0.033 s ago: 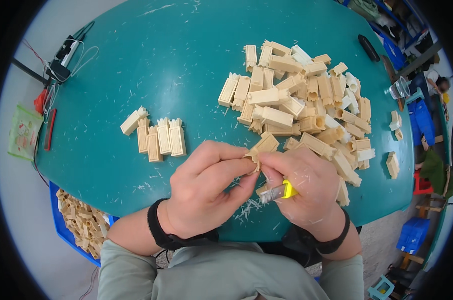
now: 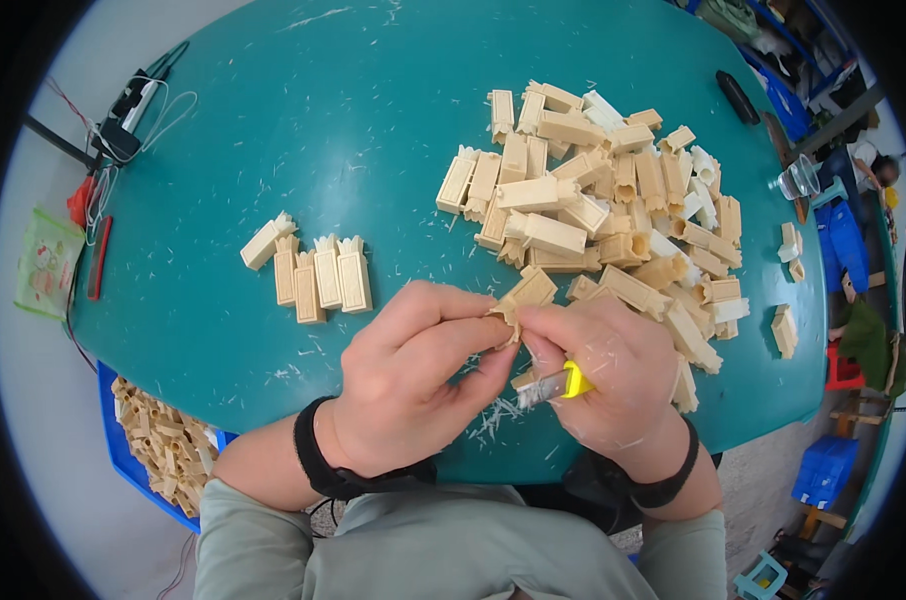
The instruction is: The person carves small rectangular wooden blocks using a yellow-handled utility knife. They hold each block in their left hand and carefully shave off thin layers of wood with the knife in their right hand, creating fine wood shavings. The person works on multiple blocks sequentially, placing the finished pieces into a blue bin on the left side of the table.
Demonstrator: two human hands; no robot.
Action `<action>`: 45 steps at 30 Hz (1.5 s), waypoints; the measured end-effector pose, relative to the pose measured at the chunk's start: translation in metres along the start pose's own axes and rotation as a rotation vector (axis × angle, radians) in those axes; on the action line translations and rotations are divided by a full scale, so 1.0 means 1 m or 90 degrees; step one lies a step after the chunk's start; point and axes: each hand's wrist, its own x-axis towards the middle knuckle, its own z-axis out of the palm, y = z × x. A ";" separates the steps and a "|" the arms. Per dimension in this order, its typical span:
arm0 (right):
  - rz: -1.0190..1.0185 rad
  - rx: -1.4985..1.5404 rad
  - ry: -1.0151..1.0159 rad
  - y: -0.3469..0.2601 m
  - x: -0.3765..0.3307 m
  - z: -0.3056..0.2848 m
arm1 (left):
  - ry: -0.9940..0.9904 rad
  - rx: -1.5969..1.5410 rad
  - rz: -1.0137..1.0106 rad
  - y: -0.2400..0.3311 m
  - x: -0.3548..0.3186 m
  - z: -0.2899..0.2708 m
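Observation:
Between the fingertips of my left hand [image 2: 413,375] is a beige hollow plastic piece [image 2: 529,291] with a jagged open end facing me. My right hand [image 2: 618,375] is closed around a yellow utility knife [image 2: 576,379], its blade pointing left and coated in pale shavings. The thumb and forefinger of that hand also touch the jagged rim. Just beyond my hands lies a heap of similar beige and whitish pieces [image 2: 548,233]. To the left, several pieces [image 2: 354,275] lie close together. Thin shavings [image 2: 493,420] are scattered beneath my hands.
The green table [image 2: 203,340] carries a power strip [image 2: 128,115] with cables and a red stick-like tool [image 2: 101,258] at its left edge. A blue bin [image 2: 123,455] full of pieces stands lower left. Toward the right edge are a black object [image 2: 737,96] and a clear cup [image 2: 797,177].

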 end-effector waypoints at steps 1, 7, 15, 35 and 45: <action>-0.006 -0.013 -0.002 -0.001 0.000 0.000 | -0.002 0.004 -0.007 0.000 0.000 0.000; -0.072 -0.070 0.021 0.000 -0.001 0.001 | -0.014 -0.018 -0.028 0.000 -0.001 0.001; 0.164 0.101 0.062 -0.009 0.003 -0.011 | 0.038 -0.260 -0.229 -0.005 -0.002 -0.004; 0.281 0.257 -0.090 -0.012 0.007 -0.015 | -0.238 -0.354 -0.352 -0.003 0.002 -0.013; 0.194 0.191 -0.112 -0.012 0.004 -0.014 | -0.026 -0.434 -0.201 -0.008 -0.005 -0.010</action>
